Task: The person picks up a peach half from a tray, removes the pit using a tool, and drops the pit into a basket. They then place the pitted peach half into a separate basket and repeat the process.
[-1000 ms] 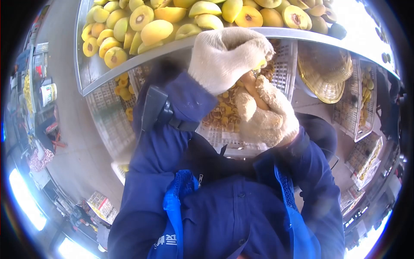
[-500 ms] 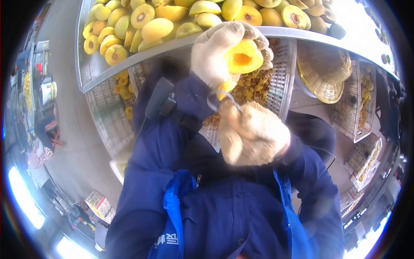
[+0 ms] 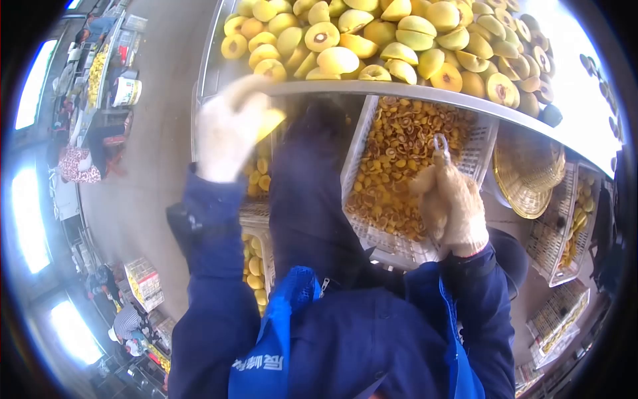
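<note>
Many halved fruits on steel table

A metal bench is carrying a heap of yellow fruit halves. Below it, a white crate of pits is sitting.

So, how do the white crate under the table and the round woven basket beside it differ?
The white crate is rectangular with slotted plastic walls and holds brownish-orange fruit pieces; the woven basket is round, straw-coloured, and shows nothing inside. Both sit below the metal table edge.
</note>
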`<state>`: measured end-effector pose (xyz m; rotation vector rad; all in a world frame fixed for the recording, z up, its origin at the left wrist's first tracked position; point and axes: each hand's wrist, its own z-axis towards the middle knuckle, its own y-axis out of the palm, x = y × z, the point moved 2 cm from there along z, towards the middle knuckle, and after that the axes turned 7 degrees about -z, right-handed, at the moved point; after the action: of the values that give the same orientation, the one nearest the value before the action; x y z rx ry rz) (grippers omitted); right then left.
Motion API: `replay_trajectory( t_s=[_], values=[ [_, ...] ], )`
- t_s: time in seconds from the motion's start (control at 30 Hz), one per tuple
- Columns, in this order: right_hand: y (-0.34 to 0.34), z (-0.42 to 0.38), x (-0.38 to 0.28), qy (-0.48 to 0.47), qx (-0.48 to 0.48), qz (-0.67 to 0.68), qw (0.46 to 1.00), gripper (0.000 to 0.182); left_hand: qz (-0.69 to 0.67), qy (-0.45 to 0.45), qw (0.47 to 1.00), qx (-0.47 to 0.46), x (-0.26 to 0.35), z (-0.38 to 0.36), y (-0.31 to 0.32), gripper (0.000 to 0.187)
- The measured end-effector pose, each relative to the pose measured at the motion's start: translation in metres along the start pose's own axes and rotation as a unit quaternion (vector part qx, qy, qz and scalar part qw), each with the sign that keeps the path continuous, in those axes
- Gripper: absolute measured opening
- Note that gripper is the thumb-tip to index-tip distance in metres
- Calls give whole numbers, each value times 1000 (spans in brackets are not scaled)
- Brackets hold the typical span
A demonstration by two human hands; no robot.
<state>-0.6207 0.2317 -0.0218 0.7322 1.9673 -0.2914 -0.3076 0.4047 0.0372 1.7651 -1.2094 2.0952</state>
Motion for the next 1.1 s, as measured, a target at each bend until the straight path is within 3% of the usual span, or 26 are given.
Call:
replay_trajectory(
  t_s=[0.03,0.13,0.23,0.37,0.4,0.43,0.47,0.53,0.57,0.63,0.7,0.73,0.83,0.93,1.1],
  values=[
    [3,-1,-3,-22,-7,5,1000,56,102,20,993,62,-16,12,-15,35],
    [20,-2,-9,-11,-52,21,998,56,251,-16,968,23,-38,59,-18,51],
    [27,-8,-13,-81,-58,-42,994,56,440,-118,890,-3,-73,99,15,74],
    [19,-20,-19,-24,-42,-43,998,51,221,-10,975,40,-83,91,14,62],
    [14,-21,-19,-42,-47,-50,997,48,122,17,986,114,-106,94,11,61],
    [12,-18,-21,-52,-31,-38,997,47,22,17,988,155,-77,78,18,51],
    [12,-17,-21,-58,-17,-26,998,46,-152,37,982,108,-57,66,31,47],
    [17,-17,-28,-52,18,6,998,43,-439,27,898,-20,-15,39,68,39],
    [18,-15,-32,-74,26,21,997,38,-550,3,829,-102,3,32,92,36],
    [16,-10,-41,-104,35,32,993,33,-593,2,764,-254,15,30,133,54],
    [12,-9,-49,-44,63,26,997,25,-597,-25,772,-215,44,17,171,64],
    [10,-5,-43,-91,85,-20,992,23,-593,-51,770,-232,44,16,184,70],
    [3,4,-35,-154,161,-139,965,22,-600,-90,753,-254,46,18,210,67],
    [-5,12,-32,-255,224,-283,897,24,-631,-141,724,-239,59,9,219,58],
    [2,23,-32,-231,226,-272,907,25,-667,-134,691,-246,49,14,225,56]
  ],
)
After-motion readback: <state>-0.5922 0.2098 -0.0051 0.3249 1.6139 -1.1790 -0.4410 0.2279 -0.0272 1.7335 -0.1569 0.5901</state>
